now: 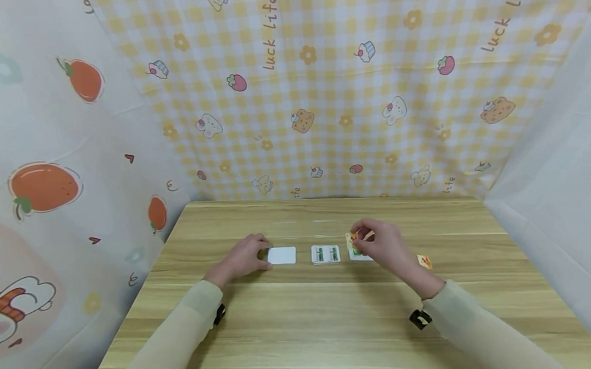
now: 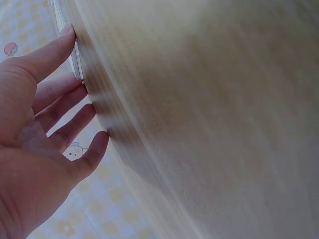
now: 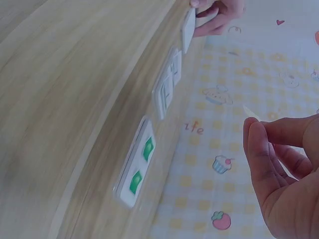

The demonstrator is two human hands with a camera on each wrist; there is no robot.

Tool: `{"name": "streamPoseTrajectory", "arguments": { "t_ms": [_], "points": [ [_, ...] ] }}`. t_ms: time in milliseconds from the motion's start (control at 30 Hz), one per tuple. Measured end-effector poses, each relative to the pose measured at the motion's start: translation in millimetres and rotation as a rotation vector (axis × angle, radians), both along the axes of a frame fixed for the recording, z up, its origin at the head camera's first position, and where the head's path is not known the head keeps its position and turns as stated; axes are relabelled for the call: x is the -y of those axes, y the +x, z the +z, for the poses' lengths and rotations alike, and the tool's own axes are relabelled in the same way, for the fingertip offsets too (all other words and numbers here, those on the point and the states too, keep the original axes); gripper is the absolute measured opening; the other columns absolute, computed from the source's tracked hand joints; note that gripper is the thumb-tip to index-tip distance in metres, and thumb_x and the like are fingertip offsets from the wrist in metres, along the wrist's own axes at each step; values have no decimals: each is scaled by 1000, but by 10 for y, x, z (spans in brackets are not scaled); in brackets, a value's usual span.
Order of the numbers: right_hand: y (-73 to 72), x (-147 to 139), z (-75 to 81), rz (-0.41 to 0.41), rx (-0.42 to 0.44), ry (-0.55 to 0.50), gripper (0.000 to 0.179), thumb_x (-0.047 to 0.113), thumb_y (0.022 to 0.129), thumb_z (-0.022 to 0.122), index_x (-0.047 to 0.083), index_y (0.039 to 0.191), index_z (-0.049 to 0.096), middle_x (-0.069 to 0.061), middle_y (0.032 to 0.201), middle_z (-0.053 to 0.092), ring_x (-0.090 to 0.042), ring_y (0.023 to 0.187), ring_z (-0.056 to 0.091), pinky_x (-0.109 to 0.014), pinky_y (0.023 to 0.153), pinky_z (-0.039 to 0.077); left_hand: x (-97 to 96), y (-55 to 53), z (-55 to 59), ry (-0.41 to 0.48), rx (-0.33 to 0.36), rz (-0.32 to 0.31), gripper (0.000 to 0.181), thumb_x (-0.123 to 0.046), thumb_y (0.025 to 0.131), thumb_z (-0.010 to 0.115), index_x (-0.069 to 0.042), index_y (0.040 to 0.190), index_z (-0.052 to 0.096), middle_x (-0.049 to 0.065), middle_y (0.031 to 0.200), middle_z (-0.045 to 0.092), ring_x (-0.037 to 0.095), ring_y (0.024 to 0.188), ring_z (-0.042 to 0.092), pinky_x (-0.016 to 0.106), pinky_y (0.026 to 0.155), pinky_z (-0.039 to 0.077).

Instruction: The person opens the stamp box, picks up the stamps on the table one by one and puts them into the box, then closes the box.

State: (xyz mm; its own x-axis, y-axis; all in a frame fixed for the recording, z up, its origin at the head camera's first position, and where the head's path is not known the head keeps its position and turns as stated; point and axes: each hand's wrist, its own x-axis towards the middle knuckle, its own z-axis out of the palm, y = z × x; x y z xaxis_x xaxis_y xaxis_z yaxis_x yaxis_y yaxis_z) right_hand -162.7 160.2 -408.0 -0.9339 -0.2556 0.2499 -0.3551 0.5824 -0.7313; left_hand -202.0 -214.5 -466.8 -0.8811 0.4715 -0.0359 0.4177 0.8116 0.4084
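Small yellow-orange paper card point(image 1: 350, 240): pinched between thumb and fingers of right hand point(image 1: 386, 245), right of white rectangular green-printed card stack point(image 1: 325, 254). Blank white rectangular card point(image 1: 282, 256): gripped by left hand point(image 1: 248, 256), left of stack.

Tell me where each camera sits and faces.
Head: on the head, facing forward and down over the pale wood-grain table; left hand, right hand, cream sleeves show.
Left wrist: worn there, facing the left hand and table; only that hand shows.
Right wrist: worn there, facing the right hand and table; both hands show.
Head and right wrist share the blank white rectangular stack.
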Motion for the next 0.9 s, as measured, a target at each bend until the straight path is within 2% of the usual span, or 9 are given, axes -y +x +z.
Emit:
{"name": "streamPoseTrajectory", "arguments": {
  "t_ms": [167, 333, 567, 800, 900],
  "points": [
    [-27, 177, 33, 36, 39, -72, 18, 1, 89, 75, 10, 104, 71, -5, 84, 65, -20, 65, 69, -29, 56, 57, -8, -7, -1, -6, -7, -2, 60, -34, 84, 84, -6, 133, 65, 5, 128, 59, 27, 122, 52, 46, 101, 44],
    [-74, 325, 46, 45, 68, -86, 21, 1, 89, 75, 11, 107, 72, -5, 84, 65, -23, 67, 69, -29, 58, 57, -12, -22, -3, -6, -23, -9, 59, -34, 83, 84, -5, 132, 66, 7, 129, 59, 28, 124, 52, 47, 102, 43],
    [-126, 538, 45, 67, 115, -127, 21, 0, 89, 74, 10, 107, 73, -6, 84, 66, -31, 71, 70, -41, 63, 60, -5, -33, -13, -9, -22, -14, 60, -35, 83, 84, -5, 132, 66, 6, 128, 59, 28, 123, 52, 46, 101, 44],
    [-167, 761, 8, 78, 95, -123, 21, 1, 88, 76, 11, 106, 74, -4, 81, 66, -18, 66, 70, -31, 59, 58, 8, -35, -40, -7, -30, -11, 59, -35, 83, 84, -6, 132, 66, 4, 127, 60, 25, 120, 53, 44, 99, 45],
    [-187, 855, -3, 86, 100, -130, 20, 2, 88, 75, 11, 106, 74, -3, 80, 66, -19, 67, 70, -29, 58, 57, 15, -38, -49, -8, -35, -11, 59, -35, 83, 84, -6, 132, 66, 4, 127, 61, 25, 119, 53, 44, 98, 46]
  ]
}}
